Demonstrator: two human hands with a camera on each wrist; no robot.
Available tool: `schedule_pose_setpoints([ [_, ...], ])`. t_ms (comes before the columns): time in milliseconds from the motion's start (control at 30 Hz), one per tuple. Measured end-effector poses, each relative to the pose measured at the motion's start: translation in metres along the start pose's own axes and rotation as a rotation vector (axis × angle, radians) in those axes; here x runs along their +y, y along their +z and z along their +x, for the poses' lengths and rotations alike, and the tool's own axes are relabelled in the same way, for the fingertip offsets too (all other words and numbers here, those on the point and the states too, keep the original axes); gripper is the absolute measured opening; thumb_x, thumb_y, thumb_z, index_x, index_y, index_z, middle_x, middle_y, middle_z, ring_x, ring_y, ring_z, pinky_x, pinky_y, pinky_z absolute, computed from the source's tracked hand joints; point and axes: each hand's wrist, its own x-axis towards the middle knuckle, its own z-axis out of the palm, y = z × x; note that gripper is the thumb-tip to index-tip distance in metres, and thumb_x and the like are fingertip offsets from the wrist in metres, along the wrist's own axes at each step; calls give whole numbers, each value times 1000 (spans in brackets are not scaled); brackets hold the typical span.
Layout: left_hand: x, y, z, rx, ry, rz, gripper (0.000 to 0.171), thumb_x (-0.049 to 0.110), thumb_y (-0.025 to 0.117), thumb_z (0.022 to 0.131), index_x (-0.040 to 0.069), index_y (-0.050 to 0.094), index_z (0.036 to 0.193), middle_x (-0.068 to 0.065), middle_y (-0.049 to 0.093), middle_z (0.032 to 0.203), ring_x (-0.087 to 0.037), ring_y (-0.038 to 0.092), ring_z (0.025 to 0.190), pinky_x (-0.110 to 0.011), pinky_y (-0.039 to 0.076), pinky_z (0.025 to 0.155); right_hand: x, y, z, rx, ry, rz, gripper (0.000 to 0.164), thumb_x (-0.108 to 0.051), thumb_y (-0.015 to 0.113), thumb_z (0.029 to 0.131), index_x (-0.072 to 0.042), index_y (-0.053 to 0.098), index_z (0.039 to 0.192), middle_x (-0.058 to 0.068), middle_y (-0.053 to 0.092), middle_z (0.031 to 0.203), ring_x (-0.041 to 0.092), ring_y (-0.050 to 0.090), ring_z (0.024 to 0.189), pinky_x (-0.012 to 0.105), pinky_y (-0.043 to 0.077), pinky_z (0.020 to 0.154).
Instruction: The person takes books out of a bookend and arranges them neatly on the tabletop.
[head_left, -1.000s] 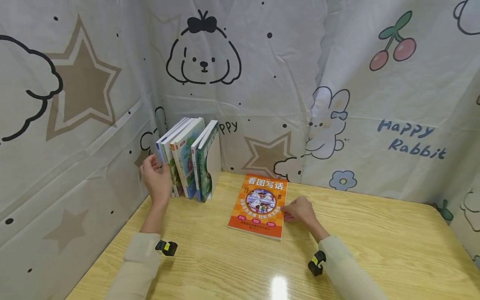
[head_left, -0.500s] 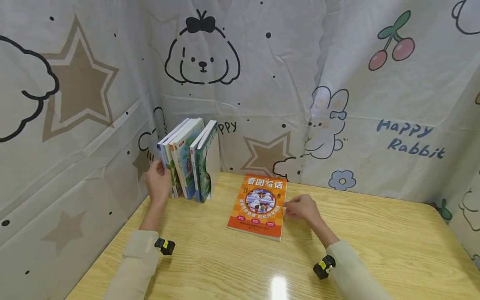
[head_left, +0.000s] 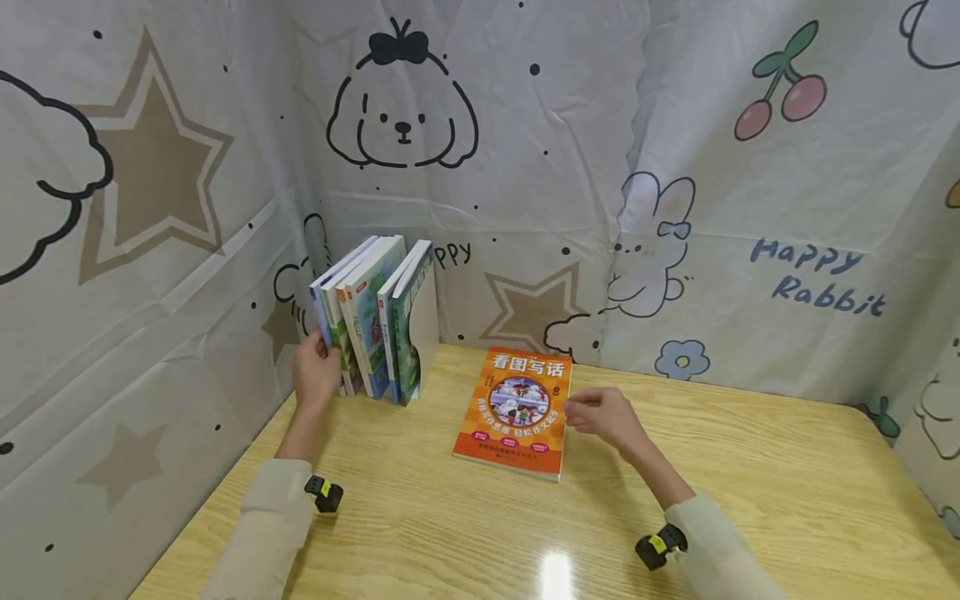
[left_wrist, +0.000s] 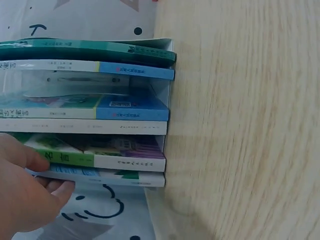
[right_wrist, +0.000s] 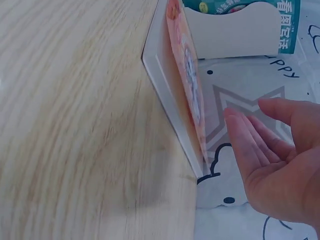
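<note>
Several books (head_left: pixel 367 317) stand upright in a row inside a white book holder (head_left: pixel 427 333) at the back left. My left hand (head_left: pixel 315 371) is at the row's left end, pinching the thin outermost book (left_wrist: pixel 110 177) by its spine between thumb and fingers. An orange picture-writing book (head_left: pixel 513 412) with Chinese lettering lies flat on the table, cover up. Beside its right edge is my right hand (head_left: pixel 603 414), fingers loosely bent with the thumb apart from them. A gap shows between these fingers and the book in the right wrist view, where its cover (right_wrist: pixel 187 75) stands slightly raised.
The wooden table (head_left: pixel 420 533) backs onto patterned cloth walls (head_left: pixel 525 167). A cloth side wall (head_left: pixel 150 350) runs close along the left of the left hand. Behind the orange book, the back wall is near its top edge.
My left hand has come in from just beside the row and taken hold of the outermost book. The right wrist has swung slightly outward; the orange book stays in place.
</note>
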Motion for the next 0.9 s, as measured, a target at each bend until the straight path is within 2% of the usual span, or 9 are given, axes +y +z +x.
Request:
schedule_pose_setpoints([
  [167,-6,3,1,17,-27,-57,37,-1,44,101,-12,51,135,-33,56,132,-43,56,121,-50,48,98,-2,1,-5,-22,-54,-7,32,-15,67,97,11,67,115,25,70,108,33,71,94,38,59,80],
  [333,-12,7,2,73,15,-68,33,0,45,102,-13,55,131,-32,59,127,-42,60,115,-49,52,92,-7,0,-9,-19,-79,-19,33,-15,67,97,11,66,116,25,69,109,37,69,98,43,58,83],
  [433,-12,8,1,113,42,-40,29,-1,47,102,-12,59,126,-30,63,121,-41,64,106,-35,54,82,-10,-2,-11,-8,-81,-26,31,-14,67,97,10,66,117,26,69,111,35,69,98,46,57,86],
  [567,-10,5,-3,146,50,-28,24,0,50,102,-11,61,120,-30,65,115,-39,64,98,-24,43,71,-15,-5,-13,-4,-85,-38,31,-14,65,98,10,66,118,25,68,113,33,69,99,45,56,87],
  [633,-8,3,-5,152,52,-33,24,1,51,102,-11,60,121,-30,65,116,-39,63,100,-26,45,74,-17,-6,-14,2,-91,-40,30,-14,66,98,8,67,118,23,69,112,35,68,101,46,56,88],
  [733,-7,-1,-6,163,67,-27,26,1,52,102,-10,60,124,-30,64,116,-40,63,101,-36,49,79,-16,-7,-15,10,-116,-44,29,-14,66,98,7,68,118,20,69,113,38,66,104,48,54,90],
  [800,-5,-4,-7,184,89,-33,27,-2,53,101,-12,59,125,-32,63,117,-41,63,104,-42,50,84,-16,-7,-15,22,-136,-56,27,-16,67,97,4,69,116,17,70,113,37,66,105,49,54,91],
  [900,-1,-10,-9,218,103,-34,26,-3,54,100,-12,60,124,-32,64,117,-41,63,105,-43,51,86,-15,-8,-15,41,-166,-80,28,-18,69,97,0,70,117,14,70,113,32,66,105,49,54,92],
])
